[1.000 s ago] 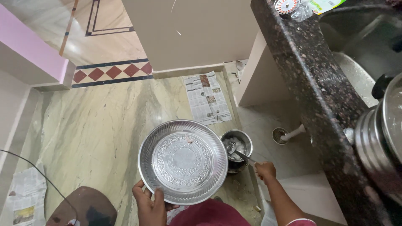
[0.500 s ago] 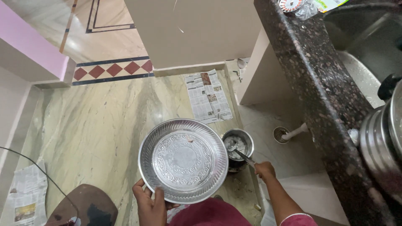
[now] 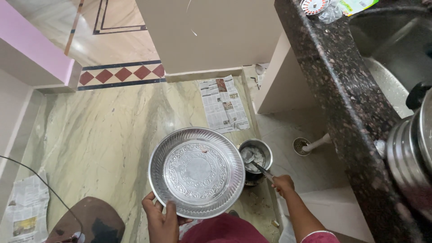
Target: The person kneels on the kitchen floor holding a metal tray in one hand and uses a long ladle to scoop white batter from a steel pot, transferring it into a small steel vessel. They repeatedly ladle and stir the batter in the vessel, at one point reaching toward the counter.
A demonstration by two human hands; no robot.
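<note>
Plate (image 3: 197,172) barely shifted, spoon (image 3: 256,164) seemingly still

The round silver steel plate (image 3: 196,171) bears an embossed floral ring. The cream marble floor (image 3: 108,130) is veined green, edged by a band of red diamonds (image 3: 121,73). The granite tabletop (image 3: 337,81) is speckled dark brown.

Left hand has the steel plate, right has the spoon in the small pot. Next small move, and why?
Probably lift the spoon out of the small pot toward the steel plate. The right hand grips its handle with the bowl down in the pot, and the left hand holds the plate level beside it.
</note>
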